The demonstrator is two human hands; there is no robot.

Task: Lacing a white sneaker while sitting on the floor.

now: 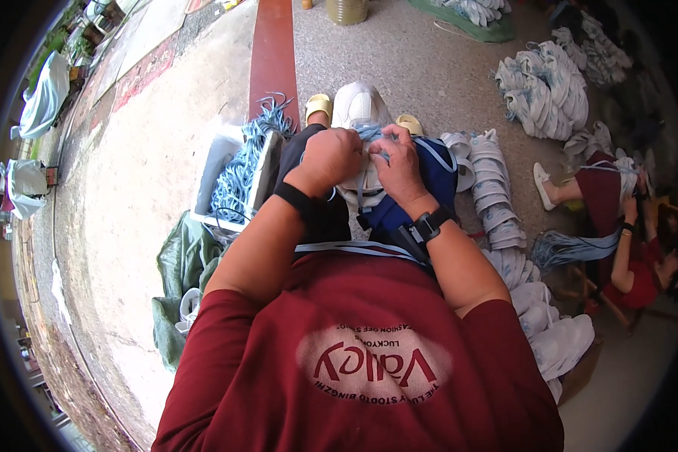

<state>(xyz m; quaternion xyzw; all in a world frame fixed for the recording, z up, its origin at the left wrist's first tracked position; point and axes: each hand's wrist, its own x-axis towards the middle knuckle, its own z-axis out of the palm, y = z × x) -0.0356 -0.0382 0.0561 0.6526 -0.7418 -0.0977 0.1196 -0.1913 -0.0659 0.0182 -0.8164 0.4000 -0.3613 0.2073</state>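
Btwn the knees, under both hands: a white round-toed shoe [360, 104] w/ thin pale-blue laces [369, 132] bunched across the top. At L, the L hand [334, 157] curled narrow, knuckles up; can't tell contents. At R, the R hand [399, 162] w/ bent fingers, narrow at the tips, pinching the laces. On the wrists: black band [297, 202] (L), black watch [430, 224] (R). Over the R thigh, dark-blue cloth [435, 169]. Nearer the camera, a maroon short-sleeved T-shirt [279, 339] w/ pale oval print [374, 364]: big dark-red word, small black lettering above & below, upside down from here. Just L of the legs, an open white box [217, 154] of tangled light-blue cords [237, 184], dk-green sack [182, 256] alongside. To the R, a long row of nested white shoe pieces [497, 192]; farther out, a bundled white heap [546, 90] and a co-worker [644, 271] in maroon.
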